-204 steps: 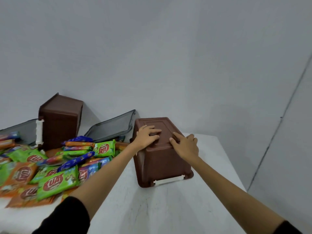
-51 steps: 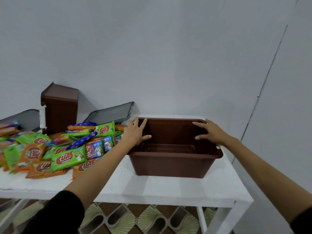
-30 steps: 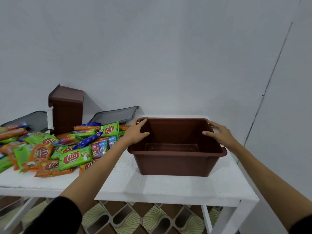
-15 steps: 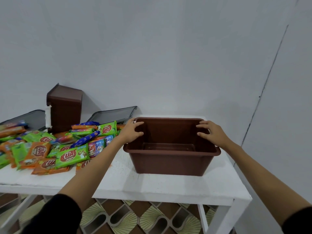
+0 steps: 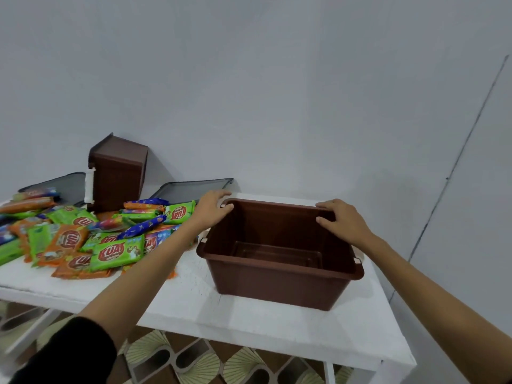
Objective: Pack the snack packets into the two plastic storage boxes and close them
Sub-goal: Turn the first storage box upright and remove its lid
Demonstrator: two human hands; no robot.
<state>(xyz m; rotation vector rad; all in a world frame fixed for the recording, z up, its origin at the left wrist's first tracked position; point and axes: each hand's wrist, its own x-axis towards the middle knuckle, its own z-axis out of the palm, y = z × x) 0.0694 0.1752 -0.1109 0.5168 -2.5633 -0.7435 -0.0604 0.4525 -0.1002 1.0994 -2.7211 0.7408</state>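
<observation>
Head view, the only one.

- Open box (image 5: 277, 284): brown, upright, mouth up, on the right half of the white table (image 5: 249, 322). Its long axis runs left to right, and nothing is inside that I can see.
- Left hand (image 5: 210, 209): on the far-left corner of the rim. The fingers are curled over the edge and the thumb is hooked just inside, gripping it.
- Right hand (image 5: 343, 221): on the far-right part of the rim. The fingers are draped over the top and the thumb is on the inner wall, holding the rim.
- Snack packets (image 5: 116, 252): a loose heap of green, orange and blue ones, flat on the table to the left of the open box. The nearest packets lie just beside its left wall, under the left forearm.

Key relation: the heap lies wholly on the left side, so the left hand is much the nearer. Judgement: a short sweep leftward and down reaches the packets, while the right hand would have to cross the box.

Surroundings: the second box (image 5: 117, 176) stands on its end behind the heap, near the wall (image 5: 277, 92). I cannot tell which way its mouth faces. One dark lid (image 5: 191, 189) leans behind the packets beside the left hand, and the other lid (image 5: 61, 185) lies further left. Nothing stands between the heap and the open mouth.
</observation>
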